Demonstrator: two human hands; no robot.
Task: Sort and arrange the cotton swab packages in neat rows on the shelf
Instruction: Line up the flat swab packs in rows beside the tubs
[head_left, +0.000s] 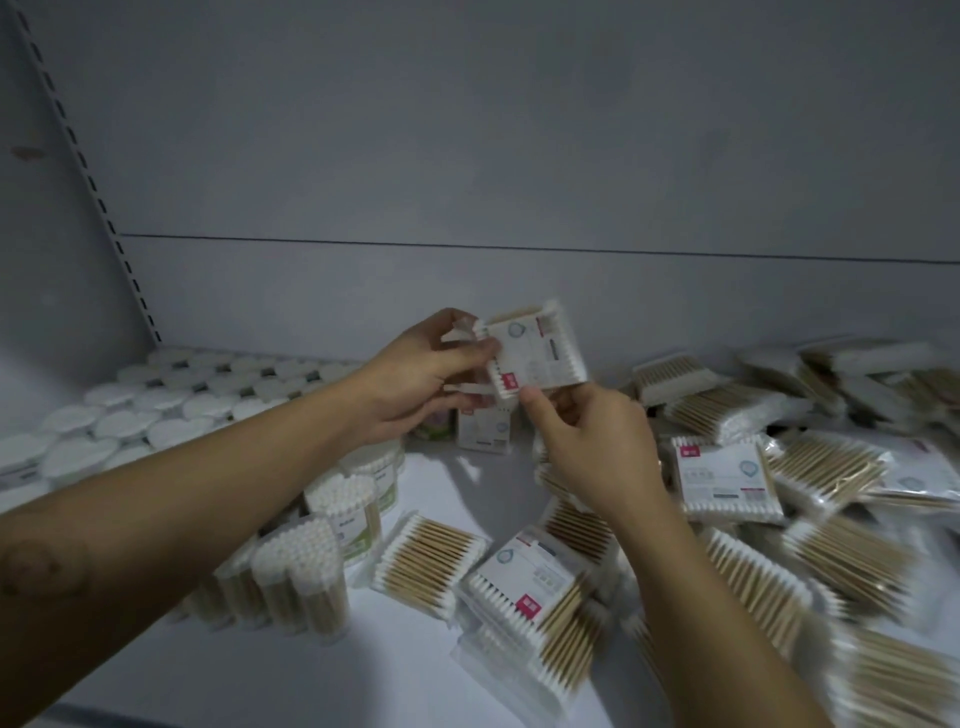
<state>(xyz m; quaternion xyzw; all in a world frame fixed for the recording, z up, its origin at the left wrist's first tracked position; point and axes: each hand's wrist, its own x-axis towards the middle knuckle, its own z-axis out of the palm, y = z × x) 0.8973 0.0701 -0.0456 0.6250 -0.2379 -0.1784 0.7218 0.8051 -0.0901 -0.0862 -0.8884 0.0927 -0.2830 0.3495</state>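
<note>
Both hands hold up a small stack of flat cotton swab packages (537, 353) above the white shelf (457, 488), label side facing me. My left hand (415, 374) grips the stack's left edge, thumb on the front. My right hand (587, 441) pinches its lower edge from below. A loose heap of the same flat packages (810, 499) with wooden sticks covers the shelf's right side. Nearer me lies another labelled package (524, 577).
Round white-lidded swab tubs (171, 410) stand in rows at the back left. Clear cylinder tubs of swabs (306, 571) lie on their sides under my left forearm. Two packages (483, 426) stand upright behind my hands. A grey back wall and a slotted upright (88, 171) close the shelf.
</note>
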